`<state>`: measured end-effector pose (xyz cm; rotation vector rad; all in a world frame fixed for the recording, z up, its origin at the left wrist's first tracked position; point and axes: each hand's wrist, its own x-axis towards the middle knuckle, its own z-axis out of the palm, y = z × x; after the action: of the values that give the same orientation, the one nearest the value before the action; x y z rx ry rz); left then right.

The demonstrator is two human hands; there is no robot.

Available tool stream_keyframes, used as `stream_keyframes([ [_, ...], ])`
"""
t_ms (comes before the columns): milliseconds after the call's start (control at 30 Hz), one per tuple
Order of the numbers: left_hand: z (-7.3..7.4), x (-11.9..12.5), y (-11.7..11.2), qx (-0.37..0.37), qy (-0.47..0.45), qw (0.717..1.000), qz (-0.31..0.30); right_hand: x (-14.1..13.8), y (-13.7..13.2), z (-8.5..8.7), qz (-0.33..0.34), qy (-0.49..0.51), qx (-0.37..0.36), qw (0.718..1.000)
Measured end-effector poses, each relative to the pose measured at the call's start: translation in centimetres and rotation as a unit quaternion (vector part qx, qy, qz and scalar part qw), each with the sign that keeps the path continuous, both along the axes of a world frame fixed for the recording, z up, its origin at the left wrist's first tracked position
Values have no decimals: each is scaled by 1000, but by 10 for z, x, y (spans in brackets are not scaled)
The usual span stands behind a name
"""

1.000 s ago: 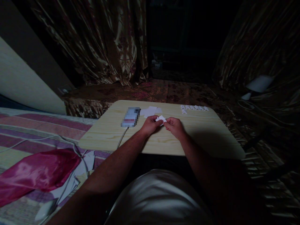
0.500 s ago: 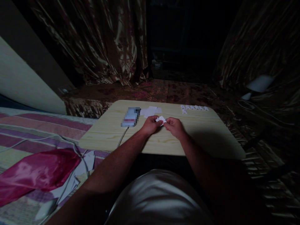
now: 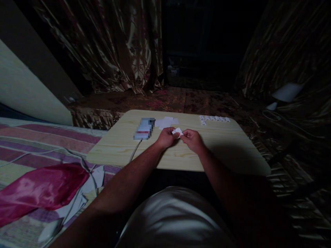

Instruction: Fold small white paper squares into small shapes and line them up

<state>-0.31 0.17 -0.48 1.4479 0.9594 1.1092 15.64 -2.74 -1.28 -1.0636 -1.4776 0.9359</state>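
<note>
Between my two hands, above the middle of a pale wooden table (image 3: 119, 151), is a small folded piece of white paper (image 3: 177, 131). My left hand (image 3: 167, 137) pinches its left side, thumb on top. The fingers of my right hand (image 3: 192, 139) are closed on the paper's right edge. Just beyond my left hand lie loose white paper sheets (image 3: 165, 121). Several small folded white paper pieces (image 3: 214, 118) stand in a row at the table's far right, with one more in front of the row's left end.
Left of my hands a phone-like device (image 3: 144, 129), blurred out, lies with a cable (image 3: 134, 151) running off the near edge. On the striped bed at left are a shiny pink bag (image 3: 46, 187), papers (image 3: 94, 181) and a white mouse-like object (image 3: 50, 230). A lamp (image 3: 288, 92) stands at right.
Both hands stay in nearly the same place on the folded paper. Only a slight shift of the right fingers shows.
</note>
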Motion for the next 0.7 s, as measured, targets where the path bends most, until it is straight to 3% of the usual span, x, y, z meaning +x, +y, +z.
stream_keyframes([
  [200,1,1,-1,-24,-28,999,-5,-1,0,0,-7,-1,2,1000],
  [433,5,2,-3,-23,-86,996,0,0,0,5,-87,12,-3,996],
  [700,5,3,0,-27,-98,993,58,1,2,4,-96,18,-15,995],
])
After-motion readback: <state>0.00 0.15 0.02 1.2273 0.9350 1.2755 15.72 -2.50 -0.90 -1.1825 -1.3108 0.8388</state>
